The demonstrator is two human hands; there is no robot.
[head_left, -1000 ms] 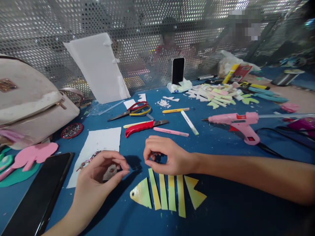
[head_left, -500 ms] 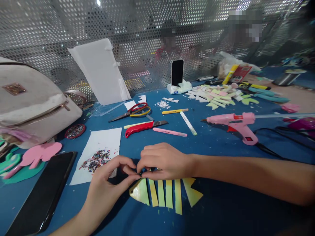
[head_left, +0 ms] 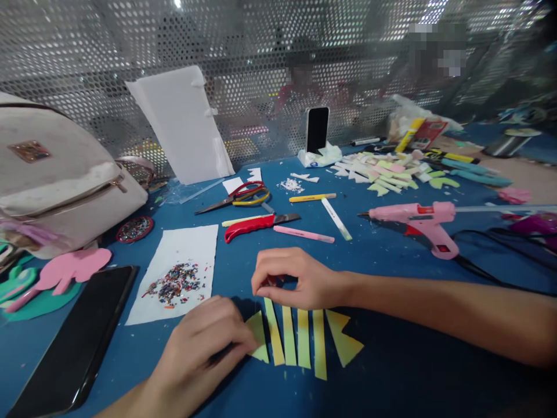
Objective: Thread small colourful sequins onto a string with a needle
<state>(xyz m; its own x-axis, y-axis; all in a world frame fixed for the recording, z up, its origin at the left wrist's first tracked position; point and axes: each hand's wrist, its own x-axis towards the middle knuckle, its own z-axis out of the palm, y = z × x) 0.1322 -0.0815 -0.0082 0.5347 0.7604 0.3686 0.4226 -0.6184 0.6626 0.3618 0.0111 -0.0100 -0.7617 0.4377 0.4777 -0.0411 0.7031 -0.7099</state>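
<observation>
Fish-shaped foam pieces, green fading to yellow, lie in a row on the blue table. At the left end is the triangular head piece [head_left: 260,339], its tip covered by my left hand [head_left: 209,342], whose curled thumb and fingers close on it. Upright strips [head_left: 303,339] stand side by side in the middle, and a notched tail piece [head_left: 343,342] ends the row. Above the strips my right hand [head_left: 289,278] is closed in a pinch, its fingertips over the top of the leftmost strip. Whatever lies between those fingertips is too small to make out.
Left of my hands lie a paper [head_left: 191,247] with glitter bits and a black phone [head_left: 73,342]. Beyond are a red-handled knife [head_left: 250,227], scissors [head_left: 235,198] and markers [head_left: 333,217]. A pink glue gun [head_left: 413,215] and its cord lie right, before foam scraps [head_left: 387,168].
My left hand has come down and closed over the head piece, hiding its tip. My right hand has risen slightly and parted from the left. The head piece and leftmost strip have shifted.
</observation>
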